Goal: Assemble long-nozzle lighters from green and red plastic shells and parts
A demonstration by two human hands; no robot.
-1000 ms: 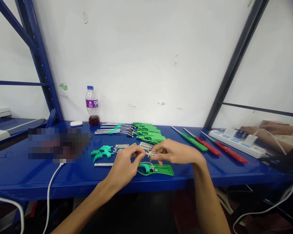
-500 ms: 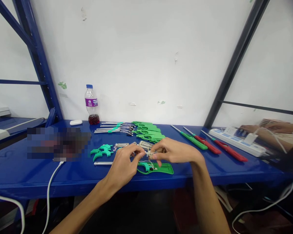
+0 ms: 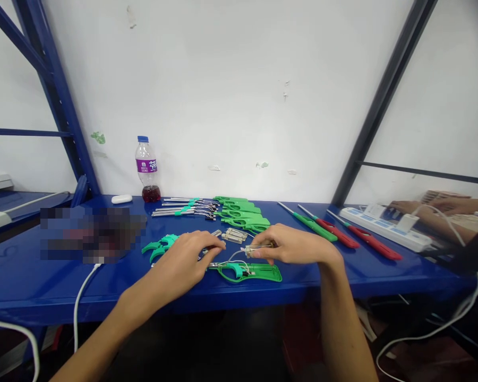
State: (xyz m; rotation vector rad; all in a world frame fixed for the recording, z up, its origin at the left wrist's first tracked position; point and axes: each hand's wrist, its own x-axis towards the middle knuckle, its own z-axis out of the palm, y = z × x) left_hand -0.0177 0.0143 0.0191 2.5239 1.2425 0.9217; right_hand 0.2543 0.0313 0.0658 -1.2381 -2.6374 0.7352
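My right hand [image 3: 289, 244] holds a small clear fuel tank [image 3: 258, 249] by its body, with a thin pale tube running from its end. Below it lies an open green handle shell [image 3: 266, 272], bearing a teal trigger [image 3: 236, 269], white wires and a metal rod that passes under my left hand [image 3: 187, 257]. The thumb and index finger of my left hand are apart, with nothing between them. More clear tanks [image 3: 234, 235] lie just behind the hands. Teal triggers [image 3: 159, 245] are heaped beside my left hand.
Metal rods with wires [image 3: 183, 211] and green shells [image 3: 242, 215] line the back. At right lie a green lighter [image 3: 316, 228], two red lighters [image 3: 372, 241] and a power strip [image 3: 386, 228]. A bottle [image 3: 147, 172] stands back left; another person's hands [image 3: 450, 207] show far right.
My left hand has let go of the tube end and moved left, its finger and thumb parting. My right hand still holds the tank in nearly the same place.
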